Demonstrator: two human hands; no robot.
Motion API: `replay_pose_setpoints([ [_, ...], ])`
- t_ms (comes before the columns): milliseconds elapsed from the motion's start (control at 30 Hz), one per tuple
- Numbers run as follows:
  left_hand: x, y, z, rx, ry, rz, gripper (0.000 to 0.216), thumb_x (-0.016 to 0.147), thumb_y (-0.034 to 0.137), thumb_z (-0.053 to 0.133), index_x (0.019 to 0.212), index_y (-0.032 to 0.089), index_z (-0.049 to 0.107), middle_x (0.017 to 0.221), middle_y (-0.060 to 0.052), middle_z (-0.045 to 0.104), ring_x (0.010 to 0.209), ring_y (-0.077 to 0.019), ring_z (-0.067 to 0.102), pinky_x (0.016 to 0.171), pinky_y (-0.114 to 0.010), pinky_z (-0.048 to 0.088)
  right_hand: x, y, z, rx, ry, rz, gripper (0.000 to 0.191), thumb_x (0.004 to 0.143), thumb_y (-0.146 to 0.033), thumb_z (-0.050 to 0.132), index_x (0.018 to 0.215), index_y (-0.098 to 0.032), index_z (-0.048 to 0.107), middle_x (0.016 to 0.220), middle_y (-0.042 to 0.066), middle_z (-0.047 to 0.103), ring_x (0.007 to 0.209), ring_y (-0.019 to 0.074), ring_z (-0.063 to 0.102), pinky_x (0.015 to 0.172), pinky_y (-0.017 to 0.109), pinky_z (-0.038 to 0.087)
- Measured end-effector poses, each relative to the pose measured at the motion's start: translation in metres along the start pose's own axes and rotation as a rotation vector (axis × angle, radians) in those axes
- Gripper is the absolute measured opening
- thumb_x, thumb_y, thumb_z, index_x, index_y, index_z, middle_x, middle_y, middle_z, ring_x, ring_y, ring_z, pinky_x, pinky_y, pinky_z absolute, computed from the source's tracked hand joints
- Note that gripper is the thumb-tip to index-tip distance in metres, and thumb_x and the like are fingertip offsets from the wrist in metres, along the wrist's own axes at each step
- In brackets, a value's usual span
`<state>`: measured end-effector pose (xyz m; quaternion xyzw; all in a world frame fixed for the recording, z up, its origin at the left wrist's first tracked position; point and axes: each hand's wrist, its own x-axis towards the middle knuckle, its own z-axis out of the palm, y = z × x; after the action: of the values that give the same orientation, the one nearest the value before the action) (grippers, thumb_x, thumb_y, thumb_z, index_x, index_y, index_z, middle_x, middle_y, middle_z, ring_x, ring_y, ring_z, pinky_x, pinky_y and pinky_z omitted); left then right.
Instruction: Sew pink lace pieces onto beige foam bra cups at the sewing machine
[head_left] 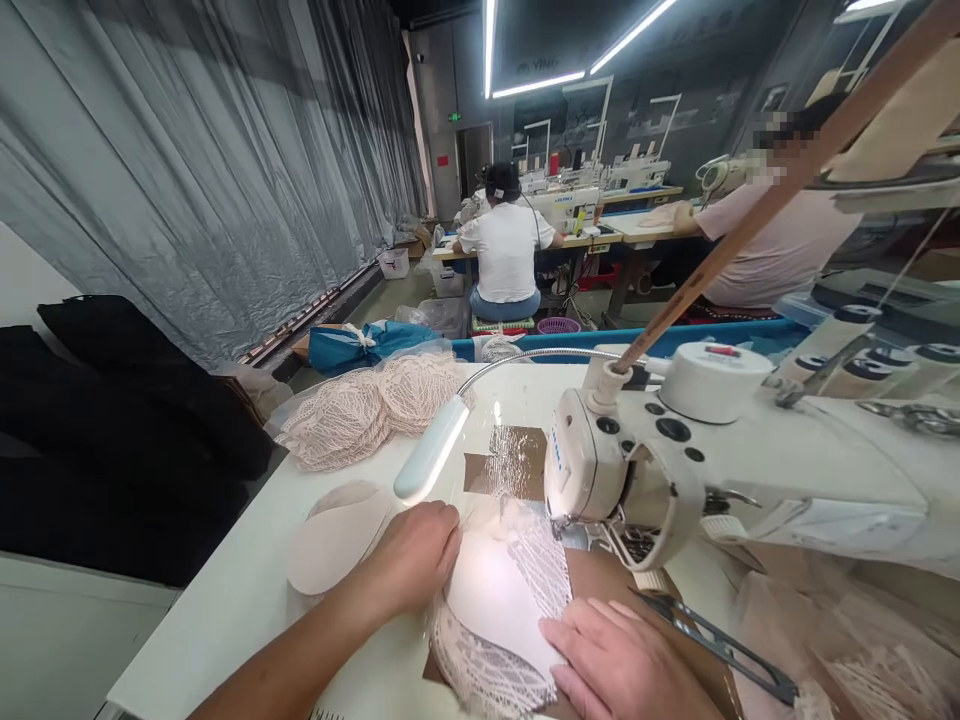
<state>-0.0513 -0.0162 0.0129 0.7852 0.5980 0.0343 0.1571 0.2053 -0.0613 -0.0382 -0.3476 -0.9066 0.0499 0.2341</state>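
A white bra cup [491, 590] with pale lace [487, 665] along its lower and right edges lies in front of the sewing machine [592, 460]. The cup's upper right edge reaches the machine's needle area. My left hand [420, 555] is closed at the cup's upper left edge, its fingertips partly hidden. On the lower right edge, my right hand [622, 655] grips cup and lace between fingers and thumb. Beside my left forearm lie smooth beige cups [337, 545].
Stacked lace pieces [337, 420] lie at the table's far left. A lit lamp [431, 450] on a bent neck hangs over the work. Black scissors-like clippers [720, 640] lie right of my right hand. Thread cones [847, 340] stand behind the machine. Two people sit at machines ahead.
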Motion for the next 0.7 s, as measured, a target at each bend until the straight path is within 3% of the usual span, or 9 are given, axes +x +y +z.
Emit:
replay_pose_setpoints([
  [133, -0.001, 0.001, 0.007, -0.755, -0.025, -0.058, 0.035, 0.095, 0.045, 0.037, 0.080, 0.017, 0.050, 0.077, -0.001, 0.055, 0.072, -0.0153, 0.051, 0.067, -0.028, 0.040, -0.002, 0.002, 0.004, -0.032, -0.008, -0.015, 0.021, 0.082, -0.016, 0.051, 0.099, -0.024, 0.061, 0.078, 0.000, 0.065, 0.069, 0.0172, 0.060, 0.067, 0.029, 0.040],
  [200, 0.002, 0.007, 0.010, -1.172, -0.150, -0.085, 0.033, 0.089, 0.048, 0.051, 0.091, 0.015, 0.056, 0.085, -0.002, 0.060, 0.079, -0.0160, 0.056, 0.074, -0.029, 0.044, -0.002, 0.002, 0.003, -0.029, 0.010, -0.016, 0.023, 0.082, -0.015, 0.050, 0.100, -0.024, 0.061, 0.080, 0.000, 0.066, 0.071, 0.0173, 0.061, 0.069, 0.029, 0.040],
  [267, 0.005, 0.014, 0.013, -1.418, -0.283, -0.129, 0.039, 0.074, 0.043, 0.071, 0.098, 0.013, 0.061, 0.090, -0.005, 0.064, 0.084, -0.0185, 0.059, 0.079, -0.031, 0.045, 0.000, 0.000, 0.000, -0.018, 0.009, -0.011, 0.024, 0.083, -0.015, 0.049, 0.101, -0.025, 0.061, 0.080, 0.000, 0.066, 0.071, 0.0173, 0.060, 0.069, 0.029, 0.040],
  [400, 0.013, 0.021, 0.017, -1.498, -0.415, -0.241, 0.046, 0.053, 0.028, 0.084, 0.092, 0.010, 0.068, 0.085, -0.006, 0.067, 0.080, -0.0191, 0.060, 0.076, -0.031, 0.047, 0.002, 0.000, -0.006, 0.007, -0.007, -0.007, 0.022, 0.084, -0.015, 0.049, 0.100, -0.025, 0.062, 0.077, 0.000, 0.064, 0.067, 0.0169, 0.058, 0.065, 0.029, 0.040],
  [533, 0.019, 0.019, 0.018, -1.431, -0.405, -0.222, 0.045, 0.052, 0.025, 0.084, 0.092, 0.011, 0.068, 0.080, -0.004, 0.066, 0.071, -0.0162, 0.059, 0.069, -0.028, 0.047, 0.003, 0.005, -0.007, 0.014, 0.002, 0.022, 0.019, 0.088, -0.015, 0.044, 0.091, -0.023, 0.060, 0.074, 0.001, 0.062, 0.065, 0.0163, 0.057, 0.061, 0.028, 0.039],
  [700, 0.023, 0.013, 0.021, -1.336, -0.458, -0.155, 0.042, 0.058, 0.027, 0.080, 0.096, 0.011, 0.068, 0.088, -0.006, 0.067, 0.079, -0.0183, 0.061, 0.071, -0.027, 0.048, 0.000, 0.012, -0.005, -0.084, -0.046, 0.053, 0.023, 0.089, -0.015, 0.042, 0.104, -0.024, 0.057, 0.088, 0.003, 0.064, 0.065, 0.0160, 0.058, 0.058, 0.028, 0.040],
])
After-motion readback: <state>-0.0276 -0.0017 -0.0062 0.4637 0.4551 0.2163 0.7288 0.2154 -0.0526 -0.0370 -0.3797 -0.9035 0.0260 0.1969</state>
